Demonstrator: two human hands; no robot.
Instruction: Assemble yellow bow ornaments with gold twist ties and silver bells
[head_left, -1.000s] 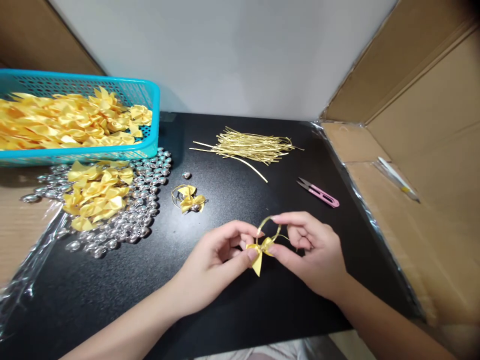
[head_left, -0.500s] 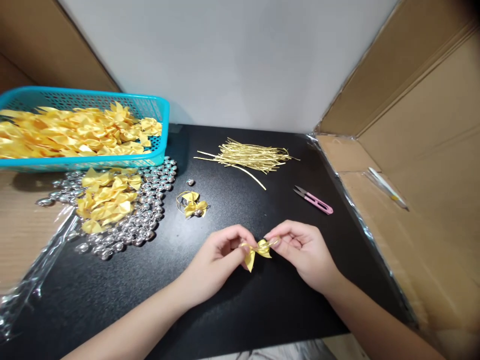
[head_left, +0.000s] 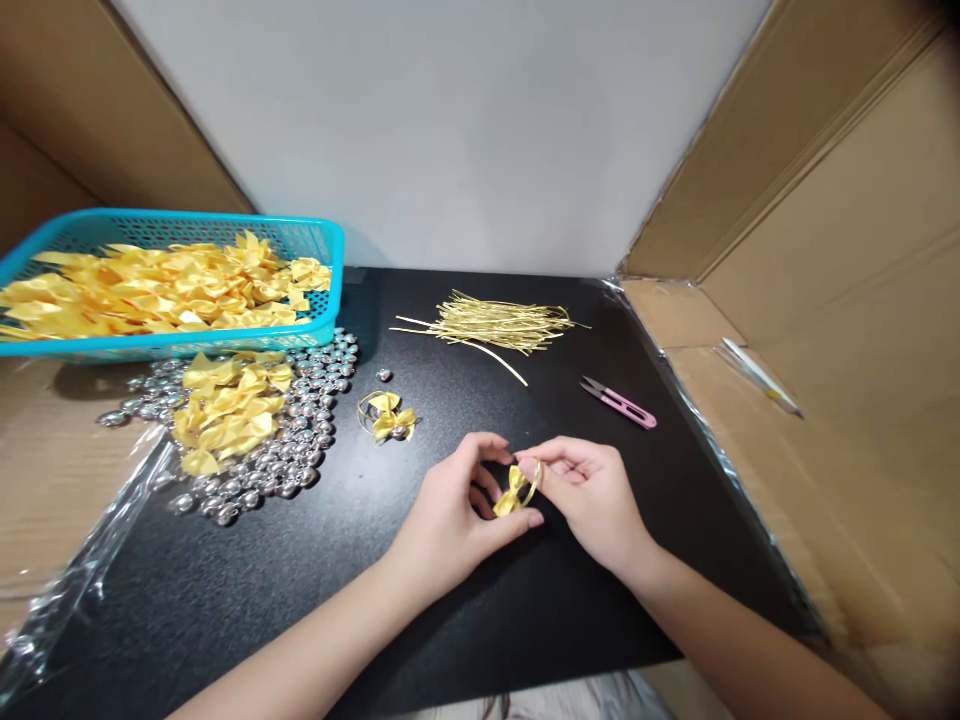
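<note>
Between my two hands is a yellow ribbon bow [head_left: 510, 497] with a gold cord loop [head_left: 533, 482] on its right side. My right hand [head_left: 592, 500] is closed, its thumb and forefinger pinching the top of the cord by the bow. My left hand [head_left: 457, 510] curves around the bow's left side with thumb and fingers spread apart; whether a fingertip touches the ribbon I cannot tell. On the table to the left lie finished-looking pieces of yellow bow, silver bell and cord [head_left: 390, 418], near a single silver bell [head_left: 384, 375].
A turquoise basket [head_left: 336, 280] of yellow bows stands at the back left. Before it, more yellow bows [head_left: 232, 410] lie among silver bells [head_left: 289, 487]. Gold cords [head_left: 502, 325] are heaped at the back, pink thread snips [head_left: 621, 404] right. Cardboard walls [head_left: 840, 250] flank the black table [head_left: 315, 590].
The bow has turned more upright and the cord loop now shows on its right. My left fingers, earlier pinching the ribbon, have spread apart. The view has shifted slightly.
</note>
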